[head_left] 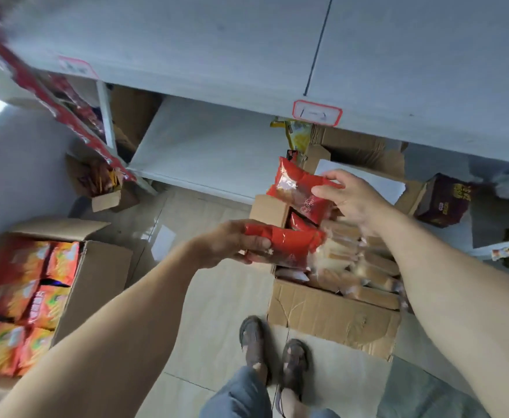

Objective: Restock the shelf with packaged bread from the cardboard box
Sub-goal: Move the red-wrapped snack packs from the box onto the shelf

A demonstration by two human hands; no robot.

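An open cardboard box [331,318] stands on the floor in front of my feet, filled with several red-and-clear bread packs [368,267]. My left hand [226,242] grips one red bread pack [286,244] above the box's left edge. My right hand [350,197] holds a second red bread pack [298,191] higher up, over the box's far end. A grey shelf board [217,43] spans the top of the view, and a lower grey shelf [205,146] lies beyond the box.
A second cardboard box [96,267] with orange snack bags [27,297] sits at the left. A small carton [105,191] stands by the shelf post. A dark purple package [446,200] and more cardboard lie at the right. My feet [274,351] stand on the tiled floor.
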